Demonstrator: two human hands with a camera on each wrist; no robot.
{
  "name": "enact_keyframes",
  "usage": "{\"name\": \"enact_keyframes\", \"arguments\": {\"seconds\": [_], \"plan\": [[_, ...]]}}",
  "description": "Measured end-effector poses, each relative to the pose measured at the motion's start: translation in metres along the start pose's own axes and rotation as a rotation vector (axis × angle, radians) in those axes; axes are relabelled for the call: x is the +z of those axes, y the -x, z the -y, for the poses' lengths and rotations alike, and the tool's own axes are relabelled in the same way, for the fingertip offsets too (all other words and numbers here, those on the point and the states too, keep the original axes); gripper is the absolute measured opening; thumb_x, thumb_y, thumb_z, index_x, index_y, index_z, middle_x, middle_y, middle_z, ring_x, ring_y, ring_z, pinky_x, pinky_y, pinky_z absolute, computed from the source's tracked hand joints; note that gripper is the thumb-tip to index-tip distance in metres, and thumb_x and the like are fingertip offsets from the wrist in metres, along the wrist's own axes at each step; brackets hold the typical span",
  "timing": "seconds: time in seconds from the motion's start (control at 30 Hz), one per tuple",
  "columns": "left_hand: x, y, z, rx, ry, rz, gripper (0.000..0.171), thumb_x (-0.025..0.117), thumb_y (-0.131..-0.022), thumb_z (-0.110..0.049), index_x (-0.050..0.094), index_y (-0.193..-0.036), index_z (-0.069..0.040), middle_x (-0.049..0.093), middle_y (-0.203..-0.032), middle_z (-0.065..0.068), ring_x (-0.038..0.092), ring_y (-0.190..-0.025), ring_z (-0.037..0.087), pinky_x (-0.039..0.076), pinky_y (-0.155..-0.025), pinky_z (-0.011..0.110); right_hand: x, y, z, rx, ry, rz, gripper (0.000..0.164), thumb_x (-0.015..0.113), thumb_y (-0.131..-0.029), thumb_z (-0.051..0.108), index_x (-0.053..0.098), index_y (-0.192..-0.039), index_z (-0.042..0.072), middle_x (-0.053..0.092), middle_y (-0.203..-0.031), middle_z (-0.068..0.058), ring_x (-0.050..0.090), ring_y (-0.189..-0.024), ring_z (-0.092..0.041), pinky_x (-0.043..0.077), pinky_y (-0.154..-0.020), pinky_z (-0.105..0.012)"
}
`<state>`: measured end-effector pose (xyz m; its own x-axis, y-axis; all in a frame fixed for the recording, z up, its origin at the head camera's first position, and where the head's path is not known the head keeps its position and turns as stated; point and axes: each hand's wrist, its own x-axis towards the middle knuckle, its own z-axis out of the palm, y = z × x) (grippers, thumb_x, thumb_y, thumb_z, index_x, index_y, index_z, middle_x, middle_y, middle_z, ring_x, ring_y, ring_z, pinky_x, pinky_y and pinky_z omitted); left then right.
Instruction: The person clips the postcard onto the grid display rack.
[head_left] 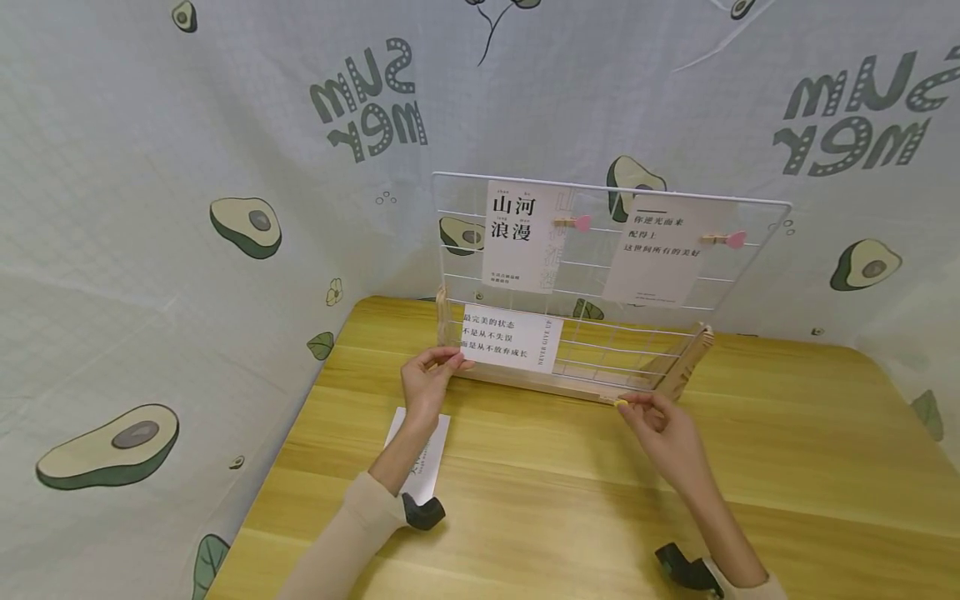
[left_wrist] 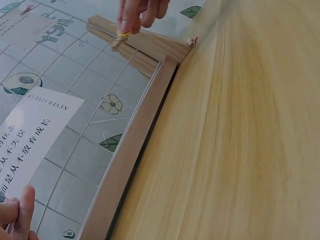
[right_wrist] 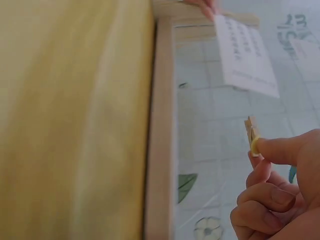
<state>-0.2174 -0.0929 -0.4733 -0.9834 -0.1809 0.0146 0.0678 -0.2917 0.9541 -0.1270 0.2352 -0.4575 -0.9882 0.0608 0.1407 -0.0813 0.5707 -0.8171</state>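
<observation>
printed card (head_left: 512, 340) was not yet clipped: in the head view it stood before the lower left of the white wire grid (head_left: 611, 189), its lower left corner pinched by the left hand (head_left: 426, 383). two upper cards (head_left: 522, 237) already hung by pink-tipped clips (head_left: 582, 222) — that much was done — while a loose card (head_left: 435, 450) on the table (head_left: 540, 475) remained unmounted.

in the left wrist view the printed card looked white and smooth, with dark chinese lines and "never give up" across one end; whether it touched the wires, i couldn't tell.

in the right wrist view the right hand (right_wrist: 275, 192) pinched a yellow-trimmed wooden clip (right_wrist: 251, 131) — well apart from the card.
</observation>
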Motion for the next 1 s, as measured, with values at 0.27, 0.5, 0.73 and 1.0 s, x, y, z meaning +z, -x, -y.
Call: {"name": "enact_keyframes", "arguments": {"seconds": [0.27, 0.5, 0.73, 1.0], "plan": [[0.003, 0.000, 0.003, 0.011, 0.010, -0.029, 0.012, 0.074, -0.091, 0.003, 0.073, -0.101, 0.010, 0.072, -0.090, 0.008, 0.079, -0.075, 0.019, 0.062, -0.083, 0.026, 0.008, -0.032, 0.042, -0.248, 0.043, -0.097, 0.014, 0.072, -0.098, 0.014, 0.072, -0.108, 0.004, 0.058, -0.078, -0.003, 0.038, -0.050, -0.005, 0.034, -0.045, -0.023], [0.006, -0.001, 0.004, 0.023, 0.000, -0.018, 0.011, 0.073, -0.092, 0.004, 0.073, -0.101, 0.009, 0.071, -0.094, 0.010, 0.080, -0.078, 0.020, 0.061, -0.078, 0.020, 0.016, -0.052, 0.077, -0.447, 0.208, -0.199, 0.010, 0.076, -0.092, 0.005, 0.074, -0.102, 0.005, 0.058, -0.079, -0.003, 0.038, -0.054, -0.004, 0.031, -0.048, -0.023], [0.009, -0.001, 0.003, 0.055, 0.002, -0.023, 0.011, 0.073, -0.091, 0.004, 0.073, -0.101, 0.010, 0.071, -0.091, 0.011, 0.079, -0.075, 0.017, 0.060, -0.076, 0.019, 0.023, -0.067, 0.099, -0.535, 0.332, -0.300, 0.006, 0.078, -0.090, 0.004, 0.073, -0.091, 0.001, 0.057, -0.076, -0.006, 0.037, -0.054, -0.007, 0.029, -0.049, -0.025], [0.012, 0.000, 0.003, 0.069, 0.001, -0.039, 0.012, 0.072, -0.091, 0.007, 0.073, -0.103, 0.012, 0.072, -0.096, 0.017, 0.080, -0.077, 0.016, 0.060, -0.079, 0.018, 0.032, -0.078, 0.115, -0.660, 0.498, -0.374, 0.009, 0.078, -0.089, 0.004, 0.071, -0.086, 0.000, 0.058, -0.077, -0.009, 0.052, -0.049, -0.021, 0.031, -0.043, -0.026]]}}
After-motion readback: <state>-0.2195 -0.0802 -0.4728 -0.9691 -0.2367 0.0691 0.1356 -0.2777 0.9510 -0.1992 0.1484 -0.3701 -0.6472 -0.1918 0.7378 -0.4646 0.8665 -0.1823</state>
